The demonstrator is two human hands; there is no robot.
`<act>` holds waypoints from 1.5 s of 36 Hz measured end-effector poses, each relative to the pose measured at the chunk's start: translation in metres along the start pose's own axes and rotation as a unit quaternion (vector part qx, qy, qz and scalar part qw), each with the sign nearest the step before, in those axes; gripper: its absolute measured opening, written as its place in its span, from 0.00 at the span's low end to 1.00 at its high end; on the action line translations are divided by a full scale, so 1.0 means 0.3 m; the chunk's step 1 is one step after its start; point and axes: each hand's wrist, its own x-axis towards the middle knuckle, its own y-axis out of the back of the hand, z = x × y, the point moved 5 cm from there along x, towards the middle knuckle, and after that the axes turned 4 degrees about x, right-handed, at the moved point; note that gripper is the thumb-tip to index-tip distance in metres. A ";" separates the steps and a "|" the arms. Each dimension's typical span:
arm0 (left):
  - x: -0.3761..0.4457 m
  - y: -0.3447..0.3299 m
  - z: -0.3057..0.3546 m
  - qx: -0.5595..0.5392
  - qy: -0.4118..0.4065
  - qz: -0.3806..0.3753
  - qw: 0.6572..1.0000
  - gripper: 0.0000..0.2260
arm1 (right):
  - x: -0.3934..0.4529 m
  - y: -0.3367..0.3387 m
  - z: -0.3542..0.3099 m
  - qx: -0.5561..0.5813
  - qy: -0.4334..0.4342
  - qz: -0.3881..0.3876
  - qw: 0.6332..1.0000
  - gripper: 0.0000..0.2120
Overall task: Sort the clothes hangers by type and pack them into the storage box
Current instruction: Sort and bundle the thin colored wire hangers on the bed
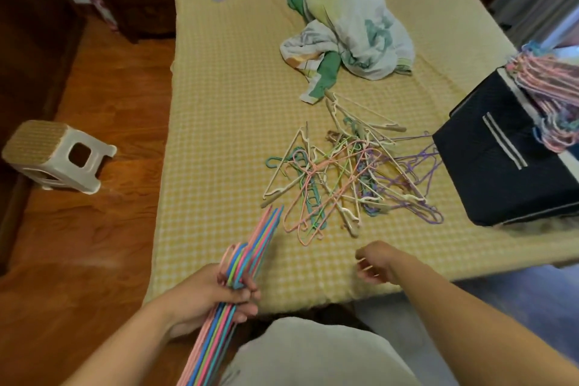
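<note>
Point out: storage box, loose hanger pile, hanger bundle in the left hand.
storage box [488, 166]: head view, on its dark front wall.
loose hanger pile [341, 179]: head view, middle of the tangle on the bed.
hanger bundle [250, 248]: head view, on the coloured bars above the left hand [203, 295].

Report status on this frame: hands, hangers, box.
Left hand grips a bundle of hangers. Right hand loosely curled, holding nothing. Tangled pile unsorted on the bed; box beside it, hangers in it. Nothing blocking.

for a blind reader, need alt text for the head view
A person's left hand grips a bundle of pink, blue and green wire hangers over a yellow checked bed; the right hand hovers near a tangled hanger pile beside a dark fabric storage box.
</note>
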 end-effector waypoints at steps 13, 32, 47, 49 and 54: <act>0.171 0.059 0.069 -0.033 -0.038 0.254 0.966 0.07 | 0.406 -0.097 -0.366 -0.060 0.088 -0.035 0.994 0.09; 0.164 0.088 -0.054 -0.120 0.060 0.300 0.944 0.21 | 0.800 -0.049 -0.918 -0.652 0.392 0.223 0.609 0.15; 0.142 0.093 0.118 -0.019 0.046 0.319 0.947 0.14 | 0.438 0.070 -0.864 -0.601 0.616 0.032 0.508 0.15; 0.132 0.089 0.166 -0.031 0.024 0.318 0.947 0.05 | 0.329 0.093 -0.838 -0.576 0.636 0.038 0.511 0.15; 0.117 0.122 0.281 -0.057 -0.047 0.305 0.950 0.07 | 0.073 0.144 -0.821 -0.492 0.627 0.102 0.595 0.10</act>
